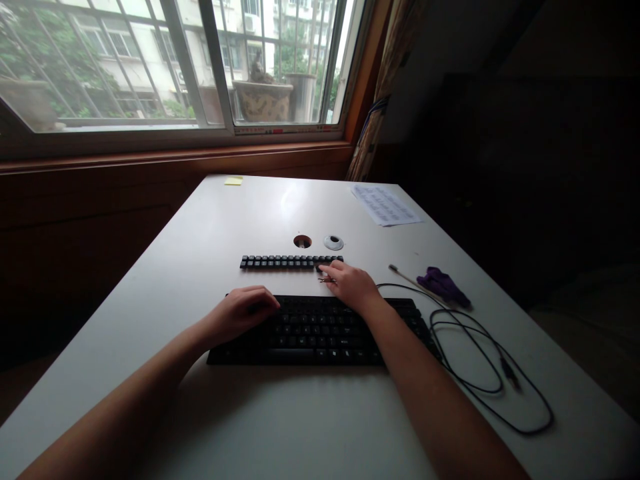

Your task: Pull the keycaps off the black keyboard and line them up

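Observation:
A black keyboard (320, 333) lies across the white table in front of me. Its top rows look dark, without visible key lettering. My left hand (243, 310) rests over the keyboard's upper left part, fingers loosely curved, with nothing visible in it. Beyond the keyboard stand loose black keycaps (277, 263), lined up in two rows. My right hand (347, 283) reaches over the keyboard to the right part of these rows. Its index finger touches a keycap (318, 268) in the front row. Thin prongs of what looks like a wire keycap puller (326, 280) stick out from under its fingers.
A coiled black cable (493, 347), a purple cloth (444, 285) and a thin brush-like stick (400, 272) lie at right. Behind the keycaps are a round table hole (303, 241) and its cover (334, 242). Printed papers (385, 205) and a yellow note (233, 181) lie farther back.

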### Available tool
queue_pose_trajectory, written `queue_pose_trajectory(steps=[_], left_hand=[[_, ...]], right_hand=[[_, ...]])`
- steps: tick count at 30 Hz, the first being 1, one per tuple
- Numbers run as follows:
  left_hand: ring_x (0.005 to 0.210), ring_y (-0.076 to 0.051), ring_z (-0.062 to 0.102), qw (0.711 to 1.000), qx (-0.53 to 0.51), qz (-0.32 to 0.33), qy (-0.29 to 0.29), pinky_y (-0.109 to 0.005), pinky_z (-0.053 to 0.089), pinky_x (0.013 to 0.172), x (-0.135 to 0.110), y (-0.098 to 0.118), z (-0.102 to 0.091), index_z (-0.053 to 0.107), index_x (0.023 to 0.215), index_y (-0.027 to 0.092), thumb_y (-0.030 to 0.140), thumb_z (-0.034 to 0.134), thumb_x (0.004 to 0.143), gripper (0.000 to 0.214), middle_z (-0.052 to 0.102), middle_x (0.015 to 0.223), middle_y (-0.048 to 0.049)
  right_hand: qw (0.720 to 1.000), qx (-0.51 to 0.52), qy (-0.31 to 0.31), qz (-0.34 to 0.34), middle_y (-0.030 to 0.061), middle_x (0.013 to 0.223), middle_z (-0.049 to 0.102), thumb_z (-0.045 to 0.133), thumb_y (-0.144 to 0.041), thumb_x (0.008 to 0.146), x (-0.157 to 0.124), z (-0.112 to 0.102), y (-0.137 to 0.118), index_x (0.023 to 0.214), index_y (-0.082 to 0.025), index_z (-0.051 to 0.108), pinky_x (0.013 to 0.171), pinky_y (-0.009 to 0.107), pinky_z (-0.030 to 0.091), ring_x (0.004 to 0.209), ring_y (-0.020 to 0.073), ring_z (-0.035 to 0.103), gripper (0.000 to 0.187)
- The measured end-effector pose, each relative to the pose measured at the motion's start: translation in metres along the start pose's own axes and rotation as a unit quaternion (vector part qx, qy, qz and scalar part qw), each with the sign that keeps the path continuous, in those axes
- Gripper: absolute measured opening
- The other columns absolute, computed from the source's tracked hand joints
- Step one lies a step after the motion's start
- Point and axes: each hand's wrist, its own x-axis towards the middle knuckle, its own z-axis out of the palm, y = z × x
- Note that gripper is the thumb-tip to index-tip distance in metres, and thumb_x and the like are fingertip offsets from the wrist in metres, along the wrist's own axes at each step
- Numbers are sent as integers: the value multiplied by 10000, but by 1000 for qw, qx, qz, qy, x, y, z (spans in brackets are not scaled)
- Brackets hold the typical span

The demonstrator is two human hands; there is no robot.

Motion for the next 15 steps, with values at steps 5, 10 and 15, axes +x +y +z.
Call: queue_pose_trajectory(steps=[5, 10, 15], left_hand=[[833, -162, 657, 1000, 5, 6, 4, -269, 528, 764, 0, -1, 1, 692, 986, 184, 224, 565, 934, 143, 707, 947, -65], [839, -162, 657, 1000, 3, 2, 1, -269, 526, 767, 0, -1, 1, 690, 993, 184, 210, 572, 929, 137, 704, 953, -63], [829, -159, 652, 1000, 4, -6, -2, -269, 523, 765, 0, 2, 1, 690, 989, 181, 215, 564, 934, 141, 701, 950, -63]], right_hand=[[999, 20, 34, -1, 45, 1176, 659, 546, -286, 907, -1, -1, -1, 1295, -296, 612, 754, 309, 518, 906, 207, 665, 394], [994, 47, 95, -20, 46, 1249, 622, 523, -224, 916, -1, -2, -2, 1168, -261, 680, 806, 308, 524, 962, 198, 652, 299], [993, 58, 79, -60, 37, 1302, 613, 541, -121, 863, 0, 0, -1, 1200, -245, 661, 905, 314, 516, 1047, 199, 636, 379]])
